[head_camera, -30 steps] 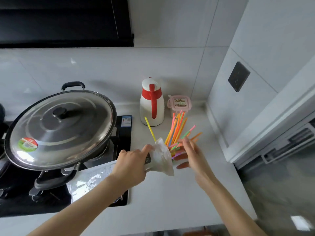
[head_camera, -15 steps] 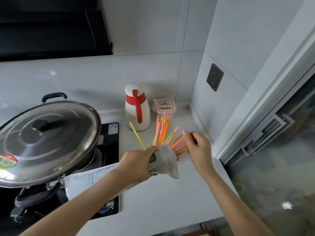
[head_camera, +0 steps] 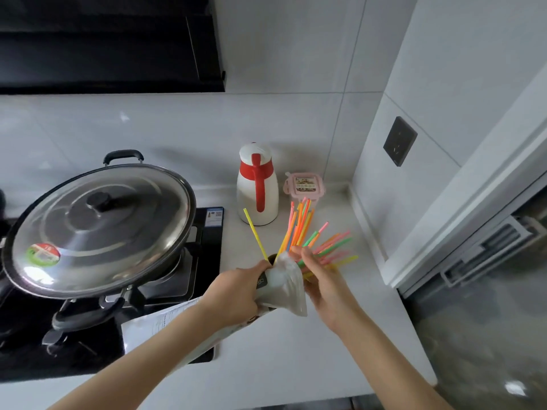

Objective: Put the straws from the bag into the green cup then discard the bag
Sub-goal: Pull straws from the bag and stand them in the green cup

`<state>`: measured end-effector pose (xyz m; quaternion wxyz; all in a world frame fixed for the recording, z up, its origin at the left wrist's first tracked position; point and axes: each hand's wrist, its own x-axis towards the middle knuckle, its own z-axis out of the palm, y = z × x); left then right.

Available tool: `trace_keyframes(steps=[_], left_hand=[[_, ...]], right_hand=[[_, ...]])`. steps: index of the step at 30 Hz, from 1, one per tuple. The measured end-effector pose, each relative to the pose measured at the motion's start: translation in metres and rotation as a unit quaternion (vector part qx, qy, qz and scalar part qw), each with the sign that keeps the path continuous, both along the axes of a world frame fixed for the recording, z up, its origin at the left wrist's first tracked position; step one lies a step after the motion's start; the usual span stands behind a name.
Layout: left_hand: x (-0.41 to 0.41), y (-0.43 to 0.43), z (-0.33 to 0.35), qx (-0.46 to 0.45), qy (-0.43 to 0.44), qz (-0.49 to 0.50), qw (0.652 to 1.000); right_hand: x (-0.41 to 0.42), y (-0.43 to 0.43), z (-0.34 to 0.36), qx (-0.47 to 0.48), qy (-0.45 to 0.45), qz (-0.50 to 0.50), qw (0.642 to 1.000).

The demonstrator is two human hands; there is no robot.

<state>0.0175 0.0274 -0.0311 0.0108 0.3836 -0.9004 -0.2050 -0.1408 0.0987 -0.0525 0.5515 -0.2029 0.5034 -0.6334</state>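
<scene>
My left hand [head_camera: 236, 294] grips a crumpled clear plastic bag [head_camera: 285, 291] over the white counter. Behind its thumb only a dark bit of rim [head_camera: 271, 257] shows; the green cup itself is hidden by hand and bag. Several coloured straws [head_camera: 299, 223] stand up from that spot, one yellow straw [head_camera: 254, 232] leaning left. My right hand [head_camera: 324, 287] pinches a second bunch of straws [head_camera: 334, 245] that fans out to the right, right next to the bag's mouth.
A lidded steel wok [head_camera: 97, 229] sits on the black stove [head_camera: 211, 241] at the left. A white and red thermos [head_camera: 257, 187] and a pink box [head_camera: 304, 184] stand at the back. Printed paper [head_camera: 159, 324] lies under my left forearm. The counter ends at the right wall [head_camera: 384, 220].
My right hand, open beside the straws a second ago, has closed on a bunch of them and drawn in against the bag. My left hand keeps hold of the bag.
</scene>
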Motion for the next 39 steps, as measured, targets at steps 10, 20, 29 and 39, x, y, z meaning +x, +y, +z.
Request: trace_keyframes(steps=[10,20,29,39], left_hand=[[0.034,0.009,-0.016,0.012,0.01,0.064,0.998],[0.076,0.01,-0.047,0.019,-0.057,0.145,0.988],[0.087,0.005,-0.06,-0.015,-0.102,0.173,0.979],[0.084,0.001,-0.058,-0.026,-0.083,0.166,0.982]], right_hand=[[-0.003,-0.04,0.02,-0.042,-0.142,-0.138,0.979],[-0.054,-0.078,0.076,-0.178,-0.001,-0.227,0.957],[-0.008,-0.112,0.009,-0.111,0.229,-0.1,0.962],[-0.023,-0.111,-0.005,-0.099,0.297,-0.114,0.943]])
